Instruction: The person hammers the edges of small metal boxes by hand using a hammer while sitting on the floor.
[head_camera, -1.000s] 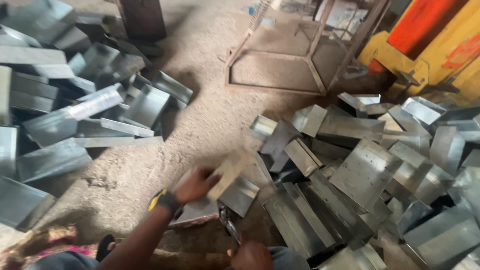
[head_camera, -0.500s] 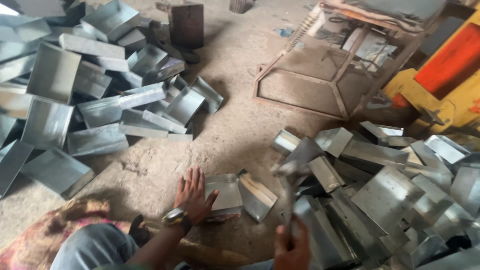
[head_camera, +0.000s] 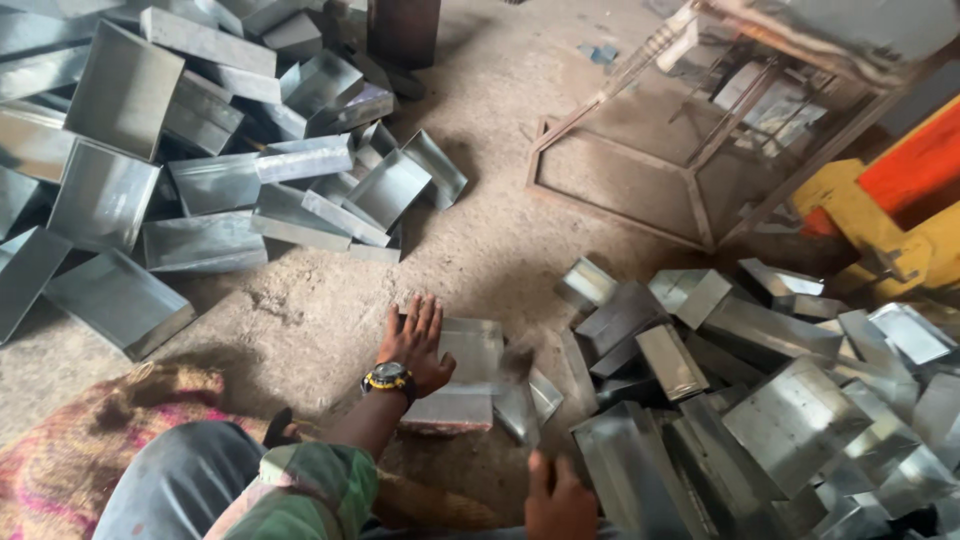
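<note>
Fingers (head_camera: 418, 318) of the left hand (head_camera: 412, 345) lie spread flat on a metal sheet (head_camera: 468, 360) on the floor (head_camera: 480, 240), gripping nothing. Right hand (head_camera: 560, 498) is blurred beside the metal pile (head_camera: 760, 400); its grip cannot be told.

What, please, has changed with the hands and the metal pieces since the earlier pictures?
The left hand, earlier gripping a bent sheet-metal piece, now presses flat on the piece on the floor. The right hand has dropped lower. Both metal piles stay put.
</note>
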